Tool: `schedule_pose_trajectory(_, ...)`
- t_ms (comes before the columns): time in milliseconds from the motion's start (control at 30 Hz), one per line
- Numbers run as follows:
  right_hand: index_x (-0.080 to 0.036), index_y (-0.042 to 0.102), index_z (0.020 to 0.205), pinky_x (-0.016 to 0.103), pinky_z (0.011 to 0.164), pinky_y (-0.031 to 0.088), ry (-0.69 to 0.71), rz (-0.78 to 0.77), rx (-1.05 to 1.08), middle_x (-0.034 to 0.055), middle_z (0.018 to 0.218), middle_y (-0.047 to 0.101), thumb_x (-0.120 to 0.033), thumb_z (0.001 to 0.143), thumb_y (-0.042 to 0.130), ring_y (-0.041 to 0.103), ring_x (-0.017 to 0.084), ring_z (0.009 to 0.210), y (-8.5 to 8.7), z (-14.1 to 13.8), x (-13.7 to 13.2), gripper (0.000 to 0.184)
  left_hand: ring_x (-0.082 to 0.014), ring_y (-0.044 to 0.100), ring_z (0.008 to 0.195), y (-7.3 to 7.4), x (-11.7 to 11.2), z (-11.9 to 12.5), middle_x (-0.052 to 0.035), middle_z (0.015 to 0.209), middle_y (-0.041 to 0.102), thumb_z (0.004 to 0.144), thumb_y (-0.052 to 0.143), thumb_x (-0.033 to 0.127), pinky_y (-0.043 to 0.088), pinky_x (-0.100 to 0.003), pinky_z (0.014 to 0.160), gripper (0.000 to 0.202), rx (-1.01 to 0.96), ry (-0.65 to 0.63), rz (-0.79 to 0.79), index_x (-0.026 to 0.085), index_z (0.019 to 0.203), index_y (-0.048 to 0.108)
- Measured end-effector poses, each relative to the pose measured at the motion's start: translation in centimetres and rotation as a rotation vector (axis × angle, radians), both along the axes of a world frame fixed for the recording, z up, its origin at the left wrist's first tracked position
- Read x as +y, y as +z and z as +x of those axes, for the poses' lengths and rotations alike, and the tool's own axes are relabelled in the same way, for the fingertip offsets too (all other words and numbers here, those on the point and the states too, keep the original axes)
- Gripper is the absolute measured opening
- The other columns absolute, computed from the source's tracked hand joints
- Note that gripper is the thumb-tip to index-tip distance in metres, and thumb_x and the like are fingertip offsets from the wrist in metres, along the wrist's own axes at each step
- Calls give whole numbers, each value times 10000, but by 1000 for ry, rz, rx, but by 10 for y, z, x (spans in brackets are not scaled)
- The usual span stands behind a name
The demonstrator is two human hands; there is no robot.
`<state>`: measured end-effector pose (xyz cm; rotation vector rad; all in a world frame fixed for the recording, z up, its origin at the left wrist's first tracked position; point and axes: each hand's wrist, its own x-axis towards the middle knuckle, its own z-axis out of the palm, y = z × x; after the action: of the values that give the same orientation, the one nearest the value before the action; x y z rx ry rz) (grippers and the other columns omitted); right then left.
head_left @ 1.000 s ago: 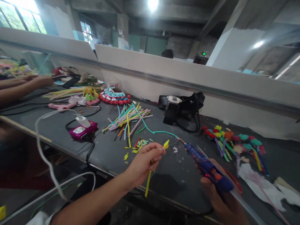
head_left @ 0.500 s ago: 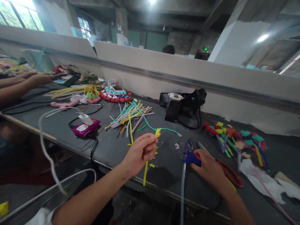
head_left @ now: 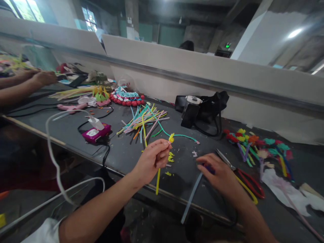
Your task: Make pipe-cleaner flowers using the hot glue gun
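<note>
My left hand (head_left: 155, 158) is closed in a pinch around a yellow pipe-cleaner flower (head_left: 171, 137). The small looped head shows above the fingertips, and the yellow stem (head_left: 158, 182) hangs below the hand. My right hand (head_left: 215, 170) is over a blue glue gun (head_left: 209, 168) at the table's front, its fingers stretched and thumb apart. Most of the gun is hidden by that hand; a clear glue stick (head_left: 191, 198) juts from it past the table edge. Yellow scraps (head_left: 171, 156) lie between the hands.
Red-and-yellow-handled scissors (head_left: 250, 184) lie right of my right hand, before a pile of pipe-cleaner flowers (head_left: 255, 145). Loose pipe cleaners (head_left: 141, 121) are heaped behind my left hand. A purple power socket (head_left: 96, 133) with a white cable stands left. Another person's hands (head_left: 43, 78) work far left.
My right hand's fingers have loosened and stretched over the glue gun, which has tipped so its stick slants to the lower left. The left hand still holds the yellow flower.
</note>
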<state>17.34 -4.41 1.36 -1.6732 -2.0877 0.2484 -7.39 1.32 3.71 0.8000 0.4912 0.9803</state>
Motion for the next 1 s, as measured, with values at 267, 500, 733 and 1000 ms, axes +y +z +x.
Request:
schedule_pose_trajectory(267, -238, 697, 950, 329, 848, 469, 226, -126, -94, 56, 995, 684, -214, 859, 588, 608, 226, 986, -18, -93, 12, 144, -24, 223, 398, -7, -6, 11, 81, 539, 330, 853, 589, 252, 124, -197, 388, 135, 20, -31, -36, 142, 777, 569)
schedule_pose_trajectory(500, -180, 598, 908, 309, 791, 480, 73, -94, 111, 74, 911, 685, -202, 926, 422, 636, 187, 874, -13, -77, 16, 178, -20, 246, 387, -6, -7, 20, 84, 547, 352, 842, 619, 295, 135, -196, 391, 161, 57, 1, 3, 149, 791, 575)
schedule_pose_trajectory(733, -216, 550, 897, 153, 379, 312, -107, -292, 948, -27, 686, 590, -474, 855, 585, 480, 74, 503, 14, -62, 8, 263, -25, 251, 424, -7, -11, 31, 80, 565, 365, 824, 658, 356, 136, -181, 398, 219, 127, 12, 0, 149, 809, 588)
schedule_pose_trajectory(1000, -213, 498, 1076, 151, 333, 358, -71, -225, 1103, -10, 721, 656, -442, 801, 678, 527, 90, 505, 26, -63, 2, 400, -25, 279, 445, -7, -14, 38, 59, 607, 489, 791, 705, 332, 166, -177, 408, 219, 151, -40, 59, 159, 819, 575)
